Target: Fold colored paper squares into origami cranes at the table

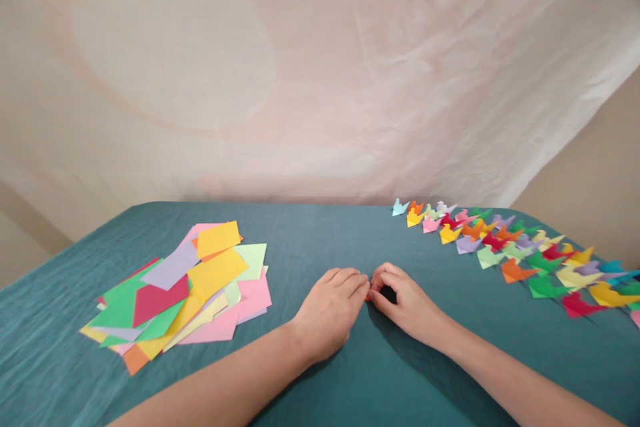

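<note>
A small piece of orange folded paper (369, 296) peeks out between my hands, just above the cloth. Most of it is hidden, so its folded shape cannot be made out. My left hand (331, 312) lies over its left side, back up, fingers pressed together and curved down onto it. From the right, my right hand (404, 301) pinches the paper's edge between thumb and forefinger, the fingers curled into a ring.
On the left of the green tablecloth (320, 233) lies a loose pile of coloured paper sheets (190, 293). Several rows of small folded paper birds (517, 271) run diagonally along the right side. A pale cloth backdrop (320, 80) hangs behind the table.
</note>
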{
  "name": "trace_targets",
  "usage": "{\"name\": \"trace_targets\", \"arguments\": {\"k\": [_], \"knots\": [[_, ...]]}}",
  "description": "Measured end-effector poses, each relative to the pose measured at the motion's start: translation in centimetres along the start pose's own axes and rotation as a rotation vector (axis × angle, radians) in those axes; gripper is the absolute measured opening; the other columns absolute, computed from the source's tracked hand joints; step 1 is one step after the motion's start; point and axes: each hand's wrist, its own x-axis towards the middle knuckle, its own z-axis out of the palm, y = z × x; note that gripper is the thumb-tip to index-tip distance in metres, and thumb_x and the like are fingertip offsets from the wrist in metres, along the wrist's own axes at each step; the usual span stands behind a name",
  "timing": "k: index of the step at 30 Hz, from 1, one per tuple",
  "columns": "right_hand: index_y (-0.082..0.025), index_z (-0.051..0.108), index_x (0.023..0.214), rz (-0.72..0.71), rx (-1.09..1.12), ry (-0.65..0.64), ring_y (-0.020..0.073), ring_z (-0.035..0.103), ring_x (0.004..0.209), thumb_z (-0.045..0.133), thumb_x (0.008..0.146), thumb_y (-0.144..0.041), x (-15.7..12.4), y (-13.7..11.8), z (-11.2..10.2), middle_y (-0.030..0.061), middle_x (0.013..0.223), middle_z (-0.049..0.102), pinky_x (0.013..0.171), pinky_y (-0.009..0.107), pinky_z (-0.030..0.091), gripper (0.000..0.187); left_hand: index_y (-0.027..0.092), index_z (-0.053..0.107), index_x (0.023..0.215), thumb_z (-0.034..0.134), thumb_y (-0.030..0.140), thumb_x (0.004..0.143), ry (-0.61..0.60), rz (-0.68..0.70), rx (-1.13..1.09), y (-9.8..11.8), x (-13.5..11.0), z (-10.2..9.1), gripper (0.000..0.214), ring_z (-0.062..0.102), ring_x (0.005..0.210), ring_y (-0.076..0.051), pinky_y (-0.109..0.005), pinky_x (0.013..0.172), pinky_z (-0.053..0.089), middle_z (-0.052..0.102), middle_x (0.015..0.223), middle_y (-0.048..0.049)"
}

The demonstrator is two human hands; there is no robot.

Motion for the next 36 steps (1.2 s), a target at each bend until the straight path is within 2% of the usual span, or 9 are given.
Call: {"name": "trace_targets", "arguments": {"k": [6, 20, 27, 36], "knots": [[-0.019, 0.053, 0.072, 0.021, 0.001, -0.008, 0.0165, 0.055, 0.075, 0.053, 0.081, -0.015, 0.00, 0.12, 0.07, 0.0027, 0.079, 0.057, 0.069, 0.030, 0.044, 0.011, 0.011, 0.053, 0.116, 0.035, 0.015, 0.091, -0.017, 0.022, 0.107, 0.64, -0.18, 0.12, 0.031, 0.046, 0.115, -0.022, -0.036, 0.100, 0.031, 0.057, 0.117, -0.0102], [-0.019, 0.051, 0.071, 0.051, 0.004, -0.013, 0.0167, 0.053, 0.076, 0.054, 0.080, -0.016, -0.07, 0.34, 0.34, 0.0020, 0.079, 0.056, 0.070, 0.031, 0.042, 0.011, 0.010, 0.057, 0.113, 0.043, 0.017, 0.089, -0.014, 0.046, 0.179, 0.63, -0.29, 0.30, 0.029, 0.043, 0.118, -0.023, -0.038, 0.103, 0.026, 0.057, 0.118, -0.0118], [-0.019, 0.051, 0.070, 0.071, -0.007, -0.019, 0.0170, 0.053, 0.076, 0.055, 0.080, -0.018, -0.11, 0.46, 0.48, 0.0019, 0.079, 0.056, 0.071, 0.031, 0.041, 0.011, 0.011, 0.057, 0.114, 0.039, 0.018, 0.091, -0.019, 0.039, 0.198, 0.57, -0.23, 0.34, 0.031, 0.041, 0.120, -0.023, -0.037, 0.106, 0.023, 0.057, 0.118, -0.0087], [-0.019, 0.050, 0.071, 0.093, -0.030, 0.005, 0.0172, 0.052, 0.074, 0.055, 0.082, -0.021, -0.14, 0.31, 0.62, 0.0021, 0.077, 0.055, 0.069, 0.031, 0.041, 0.012, 0.010, 0.057, 0.114, 0.041, 0.019, 0.090, -0.009, 0.051, 0.218, 0.53, -0.31, 0.40, 0.030, 0.040, 0.121, -0.024, -0.037, 0.106, 0.022, 0.057, 0.118, -0.0093]]}}
